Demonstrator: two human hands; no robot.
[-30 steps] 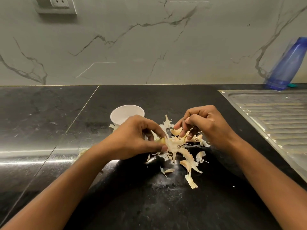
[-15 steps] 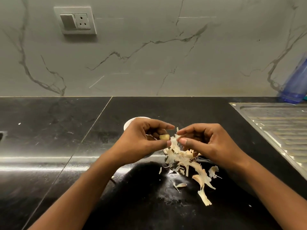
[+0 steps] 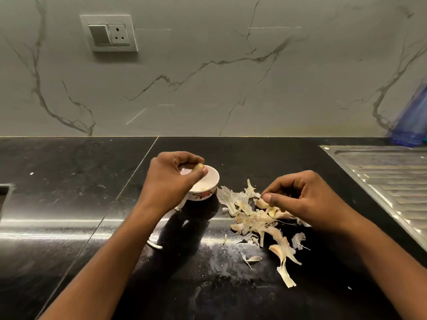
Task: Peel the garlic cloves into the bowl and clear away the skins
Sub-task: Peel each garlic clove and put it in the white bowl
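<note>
A small white bowl (image 3: pixel 213 181) with a flower pattern stands on the black counter. My left hand (image 3: pixel 171 181) hovers over it, thumb and fingers shut on a peeled yellowish garlic clove (image 3: pixel 198 167) just above the rim. To the right lies a heap of pale garlic skins (image 3: pixel 248 215), with some unpeeled cloves among them. My right hand (image 3: pixel 302 197) rests on the heap's right side, its thumb and fingertips pinched on an unpeeled clove (image 3: pixel 261 203) at the top of the pile.
Loose skins lie nearer me (image 3: pixel 285 257), and one scrap lies by my left forearm (image 3: pixel 154 244). A steel sink drainboard (image 3: pixel 388 179) fills the right side. A blue bottle (image 3: pixel 413 121) leans on the marble wall at far right. A wall socket (image 3: pixel 108 33) is above.
My left hand has carried the peeled clove left and away from the heap to above the bowl. My right hand has dropped back onto the skins pile.
</note>
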